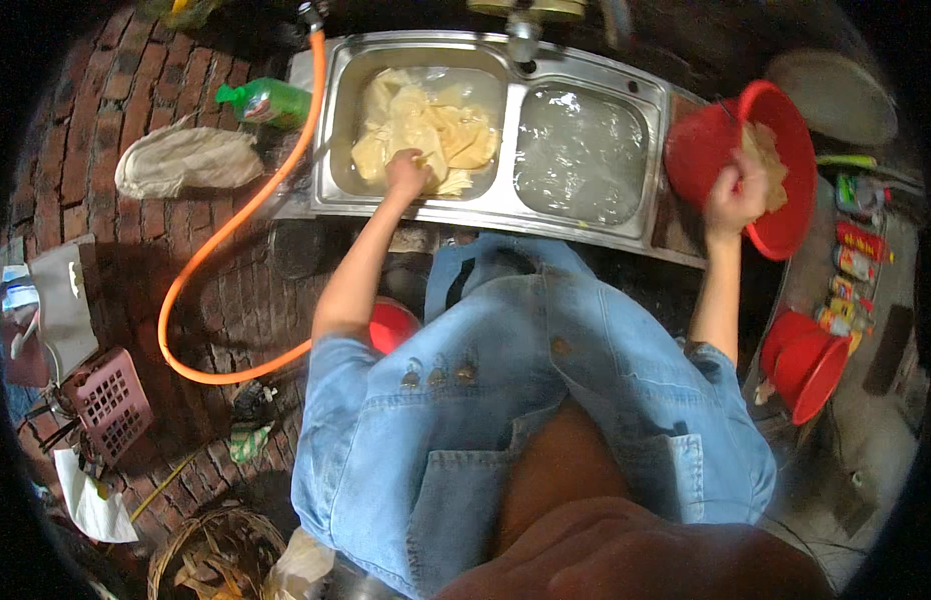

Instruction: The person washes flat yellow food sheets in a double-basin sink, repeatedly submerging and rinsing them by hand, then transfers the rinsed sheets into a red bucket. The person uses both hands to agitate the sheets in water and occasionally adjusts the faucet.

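In the left basin (344, 176) of a steel double sink, several limp, pale yellow sheets (413, 120) lie bunched in cloudy water; their material is unclear. My left hand (409, 174) is on the near part of the heap, fingers curled on a sheet. My right hand (735, 196) is at the mouth of a red plastic bucket (698, 146) tipped on its side, right of the sink. A similar yellowish piece (769, 161) shows beside those fingers, inside the bucket. Motion blur hides whether they grip it. Rippling water fills the right basin (581, 154).
An orange hose (191, 270) loops left of the sink, near a green plastic bottle (274, 103) and a whitish cloth bundle (187, 161). The faucet (522, 37) stands behind the basins. Another red bucket (799, 360) and several small packages (855, 262) are at right. A wicker basket (210, 517) is lower left.
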{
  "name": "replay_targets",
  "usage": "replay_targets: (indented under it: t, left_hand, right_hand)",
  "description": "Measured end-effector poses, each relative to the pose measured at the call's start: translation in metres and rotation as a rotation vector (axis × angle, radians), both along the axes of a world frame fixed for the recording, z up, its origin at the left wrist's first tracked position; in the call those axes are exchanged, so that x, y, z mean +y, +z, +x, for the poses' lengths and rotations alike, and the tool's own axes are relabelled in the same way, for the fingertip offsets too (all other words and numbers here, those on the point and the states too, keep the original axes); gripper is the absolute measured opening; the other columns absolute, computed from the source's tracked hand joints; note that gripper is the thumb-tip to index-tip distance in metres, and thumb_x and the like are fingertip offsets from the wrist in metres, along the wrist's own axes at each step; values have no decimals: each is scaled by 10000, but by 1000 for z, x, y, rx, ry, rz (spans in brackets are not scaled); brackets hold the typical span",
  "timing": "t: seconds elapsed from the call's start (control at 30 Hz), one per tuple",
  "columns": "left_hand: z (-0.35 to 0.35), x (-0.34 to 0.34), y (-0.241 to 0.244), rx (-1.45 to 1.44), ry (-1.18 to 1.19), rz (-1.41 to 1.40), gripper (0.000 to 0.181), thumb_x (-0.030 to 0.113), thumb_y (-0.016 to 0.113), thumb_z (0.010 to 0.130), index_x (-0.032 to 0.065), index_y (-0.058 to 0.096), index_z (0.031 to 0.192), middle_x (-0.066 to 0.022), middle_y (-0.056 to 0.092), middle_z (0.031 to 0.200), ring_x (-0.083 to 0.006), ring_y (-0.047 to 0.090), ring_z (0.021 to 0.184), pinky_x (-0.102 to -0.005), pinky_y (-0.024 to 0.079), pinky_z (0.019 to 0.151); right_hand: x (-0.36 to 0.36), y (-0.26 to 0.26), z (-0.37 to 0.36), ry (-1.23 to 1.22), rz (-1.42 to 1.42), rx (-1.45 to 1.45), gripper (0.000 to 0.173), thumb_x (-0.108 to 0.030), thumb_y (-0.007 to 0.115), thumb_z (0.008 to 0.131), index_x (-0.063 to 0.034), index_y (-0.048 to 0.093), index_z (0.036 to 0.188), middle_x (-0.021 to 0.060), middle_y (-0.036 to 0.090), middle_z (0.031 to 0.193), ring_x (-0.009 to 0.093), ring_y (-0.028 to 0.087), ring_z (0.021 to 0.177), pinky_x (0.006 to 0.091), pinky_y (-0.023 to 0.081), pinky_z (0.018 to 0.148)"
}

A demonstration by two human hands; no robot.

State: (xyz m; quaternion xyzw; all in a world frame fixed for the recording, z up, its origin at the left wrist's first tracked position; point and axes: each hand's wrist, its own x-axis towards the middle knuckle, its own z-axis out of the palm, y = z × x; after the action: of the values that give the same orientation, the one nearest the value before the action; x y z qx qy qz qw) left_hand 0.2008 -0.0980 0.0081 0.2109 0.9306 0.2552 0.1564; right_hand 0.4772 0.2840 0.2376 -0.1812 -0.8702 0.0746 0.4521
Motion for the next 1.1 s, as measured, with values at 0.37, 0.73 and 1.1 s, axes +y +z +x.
replay_targets:
  t: [0.37,0.73,1.1]
  left_hand:
    - [-64,23,-73,-379,54,-346,835,481,625,707,135,202,1339,-214,246,1359,-348,387,1176,-467,363,916]
    - [-81,21,-126,-679,253,52,481,332,575,753,43,510,1132,-133,545,1113,-278,535,951,-407,431,803]
    - [-120,26,-70,-106,-36,-391,600,490,450,829,144,363,1311,-227,326,1327,-429,288,1203,-583,281,932]
  right_hand:
    - [-200,-267,-250,177,-432,-1020,779,-165,709,651,-100,293,1306,163,442,1231,308,448,1119,408,382,916]
    - [-238,-403,-322,314,-697,-722,272,-225,552,776,-67,582,995,129,603,975,276,577,873,363,460,780]
    - [-266,-265,-261,476,-454,-1011,623,-344,704,633,-82,482,1153,247,341,1252,418,363,1118,512,334,879]
